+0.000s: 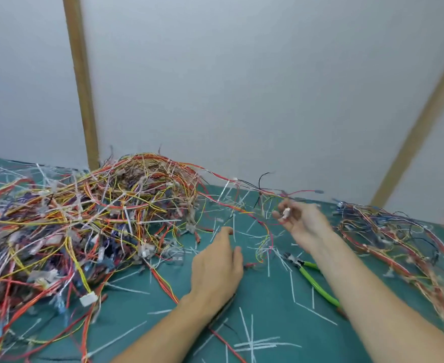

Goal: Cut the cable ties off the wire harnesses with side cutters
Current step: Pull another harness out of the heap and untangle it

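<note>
your right hand (298,218), lifted off the green mat (268,297), pinches a small white plug (285,213) on one harness (262,205) trailing from the big tangled pile (84,218). your left hand (217,268) lies flat on the mat, fingers relaxed, gripping nothing. the green-handled cutters (311,275) lie unheld under your right forearm; a thinner pile (399,237) sits far right. step, as judged: picking a harness. next: find its tie, take up the cutters.
</note>
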Tool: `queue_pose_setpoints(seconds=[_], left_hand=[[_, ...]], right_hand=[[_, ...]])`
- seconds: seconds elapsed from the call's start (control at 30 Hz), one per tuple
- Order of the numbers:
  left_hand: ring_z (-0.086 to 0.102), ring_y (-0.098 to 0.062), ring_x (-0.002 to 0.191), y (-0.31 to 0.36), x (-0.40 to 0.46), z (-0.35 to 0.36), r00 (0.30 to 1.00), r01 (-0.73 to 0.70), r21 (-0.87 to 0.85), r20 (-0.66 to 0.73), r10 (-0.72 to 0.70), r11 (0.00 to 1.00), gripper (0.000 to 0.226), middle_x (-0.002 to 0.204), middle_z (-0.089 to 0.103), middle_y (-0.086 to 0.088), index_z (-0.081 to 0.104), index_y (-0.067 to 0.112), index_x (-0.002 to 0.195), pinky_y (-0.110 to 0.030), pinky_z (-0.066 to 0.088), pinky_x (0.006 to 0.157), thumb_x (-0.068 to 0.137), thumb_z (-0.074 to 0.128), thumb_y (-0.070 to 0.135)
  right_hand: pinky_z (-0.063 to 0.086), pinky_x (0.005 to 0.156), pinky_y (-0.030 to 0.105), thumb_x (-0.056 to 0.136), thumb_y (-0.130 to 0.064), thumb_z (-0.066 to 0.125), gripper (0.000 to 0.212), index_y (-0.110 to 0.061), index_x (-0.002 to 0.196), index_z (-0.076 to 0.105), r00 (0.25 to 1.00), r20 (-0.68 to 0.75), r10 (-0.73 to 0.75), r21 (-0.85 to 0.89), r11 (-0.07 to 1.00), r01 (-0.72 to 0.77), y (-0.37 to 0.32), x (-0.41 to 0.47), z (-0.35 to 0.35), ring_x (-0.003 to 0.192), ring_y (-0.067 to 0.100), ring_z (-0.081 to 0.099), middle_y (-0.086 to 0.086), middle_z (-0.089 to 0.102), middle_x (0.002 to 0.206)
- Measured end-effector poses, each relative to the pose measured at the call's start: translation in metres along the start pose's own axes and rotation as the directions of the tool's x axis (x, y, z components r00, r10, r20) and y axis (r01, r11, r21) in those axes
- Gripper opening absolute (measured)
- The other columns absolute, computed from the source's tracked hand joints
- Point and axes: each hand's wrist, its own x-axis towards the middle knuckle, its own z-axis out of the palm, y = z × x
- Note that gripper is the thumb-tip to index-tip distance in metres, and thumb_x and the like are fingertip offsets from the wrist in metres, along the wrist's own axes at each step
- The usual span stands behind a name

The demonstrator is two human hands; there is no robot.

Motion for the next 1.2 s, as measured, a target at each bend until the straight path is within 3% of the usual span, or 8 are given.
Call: queue_pose_setpoints(seconds=[0.13, 0.23, 0.4, 0.57, 0.7, 0.83, 1.0, 1.2], left_hand=[[0.062, -0.027, 0.109, 0.007, -0.003, 0.002, 0.999, -0.036, 0.031, 0.032, 0.035, 0.999, 0.052, 0.129, 0.058, 0.009, 0.033, 0.033, 0.149, -0.042, 0.049, 0.085, 0.100, 0.044, 0.022], [0.061, -0.026, 0.110, 0.010, -0.002, 0.002, 0.995, -0.074, 0.096, 0.074, 0.067, 0.993, 0.059, 0.127, 0.056, 0.007, 0.036, 0.035, 0.150, -0.043, 0.050, 0.085, 0.095, 0.044, 0.014], [0.062, -0.027, 0.102, 0.010, -0.003, 0.004, 0.995, -0.078, 0.129, 0.070, 0.069, 0.989, 0.053, 0.115, 0.059, 0.007, 0.047, 0.034, 0.142, -0.043, 0.050, 0.080, 0.094, 0.047, 0.013], [0.062, -0.023, 0.097, 0.007, -0.004, 0.006, 0.998, -0.054, 0.025, 0.047, 0.052, 0.998, 0.060, 0.111, 0.057, 0.012, 0.044, 0.040, 0.144, -0.041, 0.050, 0.078, 0.093, 0.047, 0.009], [0.062, -0.030, 0.098, 0.009, 0.010, 0.007, 0.983, -0.018, 0.106, 0.186, -0.002, 0.994, 0.074, 0.123, 0.044, 0.006, 0.016, 0.043, 0.156, -0.041, 0.045, 0.073, 0.093, 0.043, 0.013], [0.062, -0.031, 0.109, 0.020, 0.066, 0.009, 0.974, -0.171, 0.321, 0.198, 0.111, 0.932, 0.056, 0.141, 0.039, 0.002, 0.039, 0.023, 0.145, -0.039, 0.044, 0.072, 0.091, 0.050, 0.014], [0.062, -0.029, 0.111, 0.019, 0.112, 0.012, 0.948, -0.314, 0.403, 0.182, 0.260, 0.860, 0.048, 0.140, 0.046, 0.000, 0.043, 0.024, 0.141, -0.043, 0.053, 0.072, 0.095, 0.053, 0.017], [0.065, -0.025, 0.103, 0.009, 0.143, -0.004, 0.903, -0.429, 0.459, 0.255, 0.347, 0.778, 0.014, 0.115, 0.062, 0.004, 0.063, 0.027, 0.107, -0.034, 0.038, 0.064, 0.101, 0.054, 0.035]], right_hand=[[0.052, 0.093, 0.036, 0.099, -0.004, 0.051, 0.022, -0.015, 0.085, 0.064, 0.991, 0.112, 0.075, -0.057, 0.996, -0.069, 0.031, -0.012, -0.015, 0.078, 0.017, 0.067, 0.008, 0.070, 0.081], [0.046, 0.106, 0.042, 0.098, -0.002, 0.043, 0.029, -0.010, 0.096, 0.071, 0.993, 0.111, 0.036, -0.043, 0.999, -0.031, 0.043, -0.017, -0.016, 0.104, 0.024, 0.066, 0.013, 0.073, 0.102], [0.053, 0.075, 0.026, 0.093, 0.008, 0.053, 0.020, -0.004, 0.097, 0.069, 0.997, 0.080, -0.006, -0.290, 0.957, 0.029, 0.055, -0.024, -0.013, 0.086, 0.022, 0.060, 0.012, 0.065, 0.093], [0.053, 0.074, 0.030, 0.089, -0.031, 0.081, 0.017, -0.018, 0.101, 0.081, 0.983, 0.125, -0.135, -0.604, 0.775, 0.183, 0.063, -0.007, -0.010, 0.073, 0.009, 0.062, -0.006, 0.073, 0.081], [0.051, 0.081, 0.032, 0.095, -0.024, 0.073, 0.009, -0.023, 0.088, 0.079, 0.964, 0.121, -0.235, -0.600, 0.756, 0.260, 0.057, 0.010, -0.001, 0.076, 0.011, 0.063, -0.007, 0.076, 0.084], [0.055, 0.082, 0.045, 0.102, -0.012, 0.057, 0.029, -0.017, 0.076, 0.067, 0.958, 0.059, -0.279, -0.547, 0.794, 0.265, 0.040, 0.028, 0.014, 0.083, 0.024, 0.065, 0.013, 0.076, 0.089], [0.059, 0.056, 0.025, 0.105, -0.009, 0.054, 0.023, -0.013, 0.085, 0.064, 0.986, 0.090, -0.142, -0.306, 0.938, 0.163, 0.026, 0.029, 0.017, 0.066, 0.012, 0.072, 0.006, 0.073, 0.085], [0.056, 0.087, 0.040, 0.098, -0.009, 0.062, 0.027, -0.017, 0.075, 0.072, 0.972, 0.086, -0.218, -0.487, 0.842, 0.232, 0.025, 0.026, 0.003, 0.085, 0.016, 0.069, 0.002, 0.075, 0.084]])
